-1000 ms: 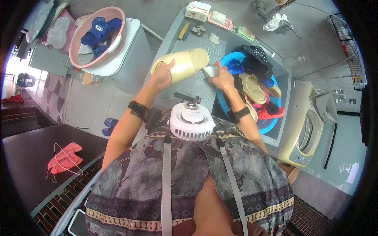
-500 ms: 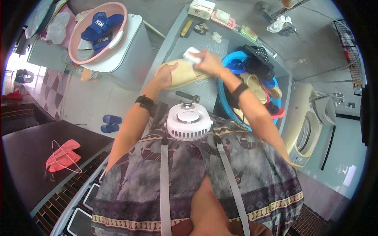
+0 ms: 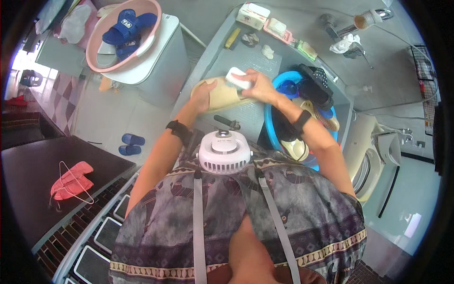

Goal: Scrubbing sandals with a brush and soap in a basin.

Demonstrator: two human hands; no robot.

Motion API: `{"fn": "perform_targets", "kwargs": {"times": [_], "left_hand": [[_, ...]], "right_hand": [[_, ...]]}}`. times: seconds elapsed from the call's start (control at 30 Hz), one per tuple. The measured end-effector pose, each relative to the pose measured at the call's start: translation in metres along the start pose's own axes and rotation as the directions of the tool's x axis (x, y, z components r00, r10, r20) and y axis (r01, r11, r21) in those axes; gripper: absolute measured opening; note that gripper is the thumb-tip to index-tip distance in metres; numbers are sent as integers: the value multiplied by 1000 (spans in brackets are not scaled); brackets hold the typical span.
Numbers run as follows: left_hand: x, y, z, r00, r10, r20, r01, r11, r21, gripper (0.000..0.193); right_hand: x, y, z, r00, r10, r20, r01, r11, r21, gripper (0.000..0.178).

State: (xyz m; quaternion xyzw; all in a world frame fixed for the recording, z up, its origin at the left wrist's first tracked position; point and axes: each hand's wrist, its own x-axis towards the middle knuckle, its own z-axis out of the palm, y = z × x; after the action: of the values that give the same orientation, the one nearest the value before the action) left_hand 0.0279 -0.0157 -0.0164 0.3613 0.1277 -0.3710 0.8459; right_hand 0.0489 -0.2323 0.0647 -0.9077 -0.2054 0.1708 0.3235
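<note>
Over the grey sink (image 3: 255,113), a cream-coloured slipper (image 3: 222,96) is held by its left end in my left hand (image 3: 201,97), whose fingers are closed on it. My right hand (image 3: 261,87) grips a white scrubbing brush (image 3: 238,77) against the slipper's upper side. The bristles are mostly hidden under the brush's back. Just right of my right forearm, a blue basin (image 3: 268,125) stands in the sink, heaped with dark, cream and blue shoes and slippers. A dark strap-like item (image 3: 226,122) lies on the sink bottom nearer to me.
Along the sink's far side are a white box (image 3: 253,15), a pink soap dish (image 3: 278,31) and a yellow-handled brush (image 3: 232,38). A pink basin (image 3: 97,59) with blue slippers rests on a white bin at left. A tap (image 3: 347,29) juts out at far right. A washing machine (image 3: 366,161) stands at right.
The brush has come slightly nearer to me over the slipper. My left hand keeps its hold on the slipper. The whole view has shifted a little.
</note>
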Motion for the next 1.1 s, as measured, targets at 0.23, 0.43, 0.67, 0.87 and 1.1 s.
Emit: {"fn": "perform_targets", "kwargs": {"times": [0.23,0.43,0.67,0.87,1.1], "left_hand": [[5,5,0,993,-95,-67,89,992,-87,37],[7,-6,-6,996,-33,-88,35,999,19,43],[-9,8,6,1000,12,-3,-12,990,-138,71],[-14,10,15,998,50,49,-39,979,-201,95],[-14,14,13,997,26,68,-12,982,-191,105]], "right_hand": [[9,14,0,995,84,-47,-86,994,-61,55],[1,-4,-4,998,-61,25,65,972,-224,56],[22,-66,23,970,-151,190,224,861,-456,44],[62,-40,-2,986,140,95,-98,930,-353,44],[27,-57,11,993,-100,59,116,883,-454,43]]}}
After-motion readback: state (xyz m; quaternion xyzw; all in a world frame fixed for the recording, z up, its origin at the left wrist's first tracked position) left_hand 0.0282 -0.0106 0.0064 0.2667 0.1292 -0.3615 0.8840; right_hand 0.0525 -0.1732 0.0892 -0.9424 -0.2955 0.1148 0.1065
